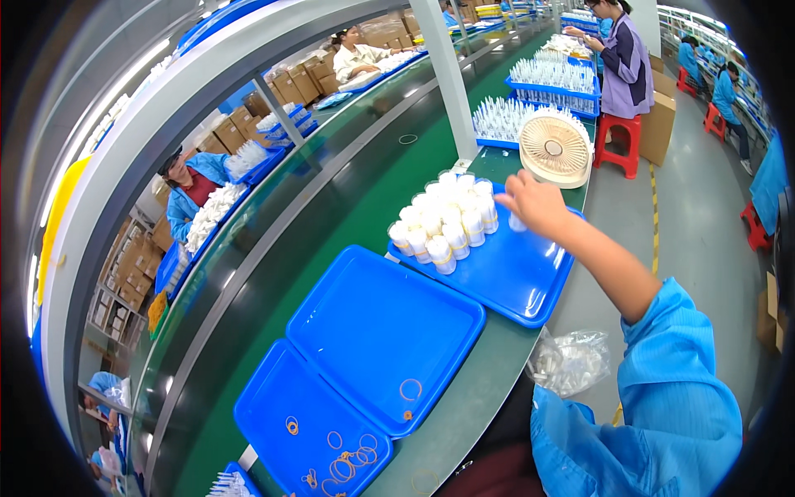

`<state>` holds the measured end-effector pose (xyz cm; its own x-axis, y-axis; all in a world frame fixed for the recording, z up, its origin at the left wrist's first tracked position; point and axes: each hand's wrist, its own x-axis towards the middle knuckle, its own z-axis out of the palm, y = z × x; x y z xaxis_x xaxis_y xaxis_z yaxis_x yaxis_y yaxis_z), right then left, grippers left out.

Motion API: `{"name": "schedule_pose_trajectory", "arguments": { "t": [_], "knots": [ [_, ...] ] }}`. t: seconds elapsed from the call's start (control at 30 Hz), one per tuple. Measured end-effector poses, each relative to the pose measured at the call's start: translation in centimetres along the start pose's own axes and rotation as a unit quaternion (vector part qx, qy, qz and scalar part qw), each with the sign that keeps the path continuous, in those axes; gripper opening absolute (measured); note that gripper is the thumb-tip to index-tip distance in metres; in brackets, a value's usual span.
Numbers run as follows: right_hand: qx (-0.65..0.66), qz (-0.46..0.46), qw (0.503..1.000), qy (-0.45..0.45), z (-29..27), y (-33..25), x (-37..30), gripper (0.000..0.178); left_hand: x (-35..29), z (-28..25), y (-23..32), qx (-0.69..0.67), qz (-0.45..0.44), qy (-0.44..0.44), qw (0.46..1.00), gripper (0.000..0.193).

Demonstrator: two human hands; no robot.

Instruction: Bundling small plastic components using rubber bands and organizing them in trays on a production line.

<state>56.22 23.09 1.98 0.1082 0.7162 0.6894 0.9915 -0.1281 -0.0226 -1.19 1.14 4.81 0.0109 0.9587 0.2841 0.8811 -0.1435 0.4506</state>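
My right hand (534,203) reaches over the far blue tray (530,286), its fingers apart and pointing left. Just under it, a single white cylindrical piece (517,223) is partly hidden by the hand. Left of the hand, a cluster of white cylindrical bundles (443,217) stands upright in the tray, with thin yellowish bands round several of them. My left hand is out of view. Nearer to me lies a blue tray (381,319) with a rubber band near its front corner. Several loose tan rubber bands (344,468) lie in the nearest blue tray (273,398).
A beige round fan (555,149) stands beyond the far tray. Behind it are blue crates (555,99) of upright white pieces. A white post (447,83) rises beside the green bench. A clear bag of pale pieces (570,363) hangs low at the bench edge. Co-workers sit nearby.
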Motion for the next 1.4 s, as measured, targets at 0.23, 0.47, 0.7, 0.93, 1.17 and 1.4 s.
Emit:
{"name": "schedule_pose_trajectory", "arguments": {
  "t": [0.23, 0.47, 0.7, 0.93, 1.17, 1.4],
  "knots": [
    [0.127, 0.051, 0.985, -0.103, 6.2, -1.0, 3.7, 0.035, -1.8, -1.5, -4.2, 0.044, -0.029, -0.013, 0.999, 0.048],
    [0.207, -0.018, 0.948, -0.239, 6.8, 4.9, 4.0, 0.048, 2.6, -0.8, -5.0, -0.054, -0.035, 0.007, 0.998, 0.042],
    [0.080, -0.103, 0.990, -0.045, 1.3, -2.1, 2.8, 0.055, 5.3, 0.9, -5.5, -0.022, -0.055, -0.125, 0.990, 0.048],
    [0.372, -0.193, 0.880, -0.225, -9.9, -16.4, -3.4, 0.046, 6.0, 4.1, -7.3, -0.029, 0.016, -0.189, 0.981, 0.011],
    [0.434, -0.432, 0.701, -0.366, -10.4, -26.0, -4.6, 0.049, 7.2, 3.2, -3.0, -0.122, -0.055, -0.275, 0.952, 0.020],
    [0.294, -0.572, 0.645, -0.413, -5.9, -37.5, -6.4, 0.070, 7.4, 3.4, -3.3, 0.076, 0.011, -0.282, 0.956, 0.066]
  ]
}}
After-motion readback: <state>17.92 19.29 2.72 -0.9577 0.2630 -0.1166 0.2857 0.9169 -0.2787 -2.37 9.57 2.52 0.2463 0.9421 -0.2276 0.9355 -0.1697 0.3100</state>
